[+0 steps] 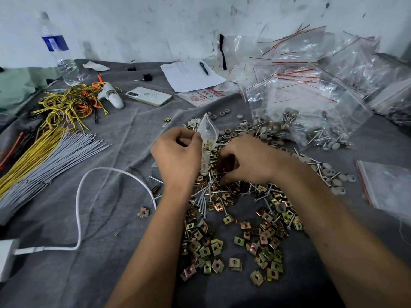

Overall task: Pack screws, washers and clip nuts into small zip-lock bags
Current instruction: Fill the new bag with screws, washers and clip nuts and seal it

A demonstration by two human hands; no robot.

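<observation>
- The left hand (178, 155) holds a small clear zip-lock bag with a red seal line (208, 135) upright, its grip closed, fingers and thumb curled round the bag's edge. Held mouth-up like this, what is already inside sits at the bottom; a few brassy pieces show through the plastic.
- The right hand (244, 162) is curled, knuckles up, just beside the bag and low over the pile. A thin silver screw (219, 173) seems pinched at its fingertips, though the fingers hide most of it, so I judge the grip closed on a screw without being sure.
- The bag hangs directly above the hardware, so each piece likely travels only a short way from pile to mouth.
- Gold and copper-toned square clip nuts (242, 238) lie spread nearest the person, long silver screws (203, 200) mixed through their upper edge, and grey round washers (229, 132) scattered beyond, all on the grey cloth-covered counter (111, 141). Loose spreading lets single pieces be picked by sight.
- Filled clear bags with red seals (311, 103) are heaped to the far right, apart from the loose stock, probably as the finished stack.
- A flat clear empty bag (384, 185) lies at the right edge, within reach as a next one.
- A white phone (149, 96), a clear water bottle with a blue label (59, 47), yellow and grey cable ties (44, 147) and a white charging cable (89, 196) sit left, clear of the sorting area.
</observation>
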